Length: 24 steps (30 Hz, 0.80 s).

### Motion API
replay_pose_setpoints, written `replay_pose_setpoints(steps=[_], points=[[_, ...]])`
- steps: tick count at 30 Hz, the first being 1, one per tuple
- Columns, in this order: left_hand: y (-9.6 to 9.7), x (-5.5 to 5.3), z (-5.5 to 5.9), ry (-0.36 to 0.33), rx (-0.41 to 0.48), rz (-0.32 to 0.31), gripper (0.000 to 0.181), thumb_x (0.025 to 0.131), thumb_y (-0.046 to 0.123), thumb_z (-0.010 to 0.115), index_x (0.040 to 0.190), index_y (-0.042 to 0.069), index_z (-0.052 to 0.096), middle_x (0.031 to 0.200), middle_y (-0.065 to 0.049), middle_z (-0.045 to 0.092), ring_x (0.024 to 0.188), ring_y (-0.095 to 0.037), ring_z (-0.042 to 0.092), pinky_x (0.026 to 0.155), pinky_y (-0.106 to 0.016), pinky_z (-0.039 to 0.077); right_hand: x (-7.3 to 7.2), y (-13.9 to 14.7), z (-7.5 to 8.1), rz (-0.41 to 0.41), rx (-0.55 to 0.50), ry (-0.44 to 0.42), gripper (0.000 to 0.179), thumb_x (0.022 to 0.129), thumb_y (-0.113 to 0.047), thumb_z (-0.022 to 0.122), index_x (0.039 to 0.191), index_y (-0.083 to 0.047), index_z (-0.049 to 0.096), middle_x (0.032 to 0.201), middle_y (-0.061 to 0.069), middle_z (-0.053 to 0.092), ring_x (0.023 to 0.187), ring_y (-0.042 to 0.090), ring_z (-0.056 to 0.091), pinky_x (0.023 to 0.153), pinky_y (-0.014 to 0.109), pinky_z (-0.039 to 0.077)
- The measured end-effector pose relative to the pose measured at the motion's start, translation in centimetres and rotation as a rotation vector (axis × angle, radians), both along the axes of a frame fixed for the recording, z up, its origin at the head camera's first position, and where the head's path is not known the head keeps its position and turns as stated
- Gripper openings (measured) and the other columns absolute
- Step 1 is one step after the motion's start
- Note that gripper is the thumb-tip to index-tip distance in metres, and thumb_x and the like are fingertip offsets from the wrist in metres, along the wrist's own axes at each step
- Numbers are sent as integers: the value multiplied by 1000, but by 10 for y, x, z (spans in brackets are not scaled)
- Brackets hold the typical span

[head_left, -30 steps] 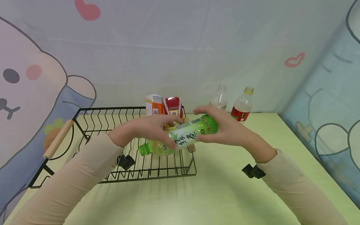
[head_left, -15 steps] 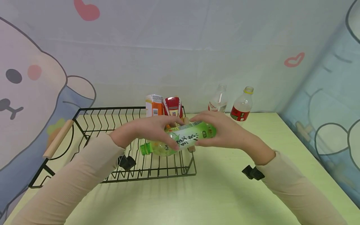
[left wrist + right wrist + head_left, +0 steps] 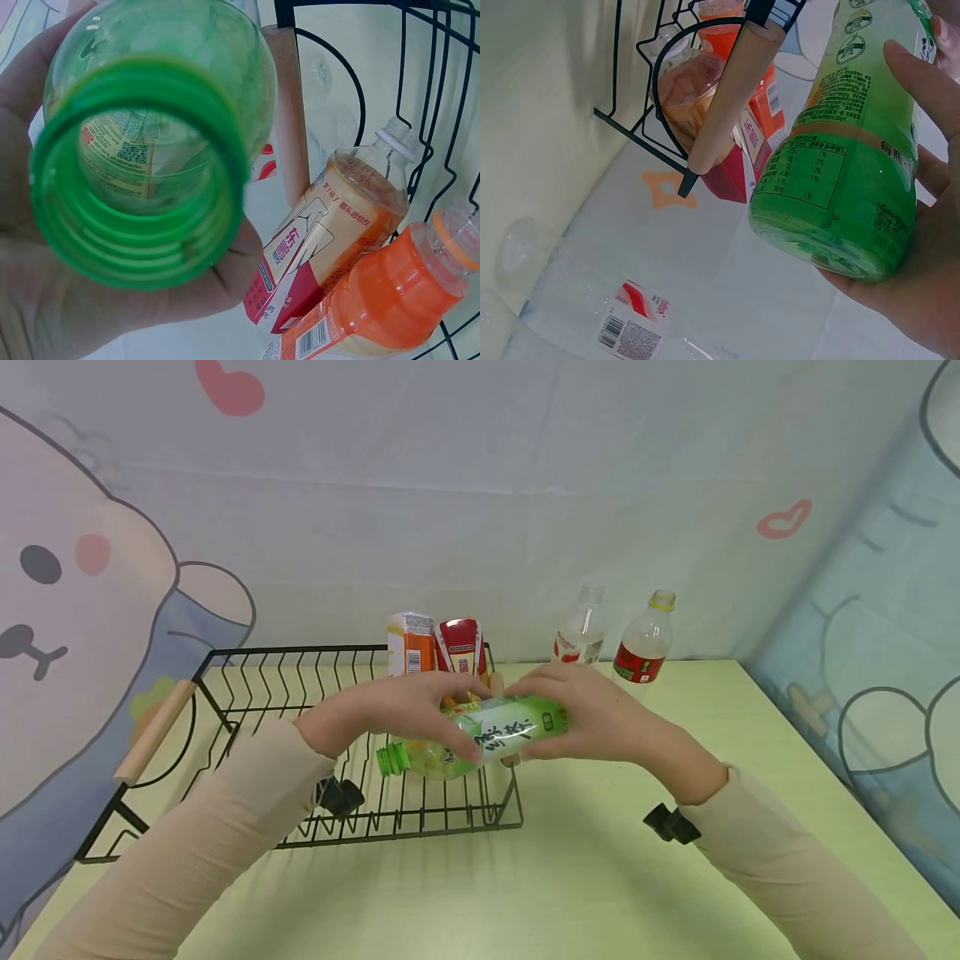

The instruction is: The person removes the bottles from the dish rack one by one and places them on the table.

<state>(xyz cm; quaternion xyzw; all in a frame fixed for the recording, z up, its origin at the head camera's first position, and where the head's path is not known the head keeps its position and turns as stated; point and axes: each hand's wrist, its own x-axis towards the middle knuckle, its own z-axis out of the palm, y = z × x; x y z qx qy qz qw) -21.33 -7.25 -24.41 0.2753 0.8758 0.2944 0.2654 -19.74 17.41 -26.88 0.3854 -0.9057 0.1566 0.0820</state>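
Both hands hold an uncapped green plastic drink bottle [image 3: 510, 731] on its side over the right part of a black wire rack [image 3: 420, 836]. My left hand [image 3: 405, 706] grips it near the shoulder, thumb in front. The open green threaded mouth [image 3: 142, 266] faces the left wrist camera, and a label shows through it. Around the base end curls my right hand [image 3: 607, 714]; the green base [image 3: 829, 187] and its printed label show in the right wrist view. The bottle's neck points left and slightly down in the head view.
In the rack are an orange-labelled bottle [image 3: 412, 647] and a red-labelled bottle [image 3: 461, 647], tilted. Wooden handles [image 3: 156, 731] sit on the rack's sides. Behind the right hand stand a clear bottle [image 3: 580, 635] and a red-labelled bottle with a yellow neck ring [image 3: 642, 647].
My right hand has moved left and down with the bottle's base end, so the bottle lies flatter. The label has turned a little. My left hand has shifted only slightly right.
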Motion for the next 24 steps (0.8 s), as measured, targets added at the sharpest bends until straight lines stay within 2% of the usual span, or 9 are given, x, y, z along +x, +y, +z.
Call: replay_pose_setpoints(steps=[7, 13, 24], points=[[1, 0, -1, -12, 5, 3, 69, 78, 41, 77, 138, 28, 46, 127, -3, 51, 108, -24, 52, 82, -33, 52, 0, 0, -3, -24, 26, -25, 61, 72, -32, 86, 125, -15, 63, 120, 0, 63, 105, 17, 55, 81, 33, 49], [2, -1, -2, -44, 38, -10, 67, 79, 36, 77, 138, 24, 46, 126, -6, 51, 108, -24, 53, 83, -33, 52, 2, 0, -3, -38, 37, -56, 64, 72, -32, 85, 129, -13, 61, 118, 1, 63, 101, 17, 56, 79, 31, 49], [1, -1, -4, -41, 31, -25, 68, 80, 37, 77, 139, 24, 45, 127, -6, 50, 109, -24, 51, 85, -34, 49, 3, 0, -5, -27, 45, -11, 59, 73, -32, 84, 125, -13, 64, 116, 2, 63, 99, 18, 56, 77, 31, 48]])
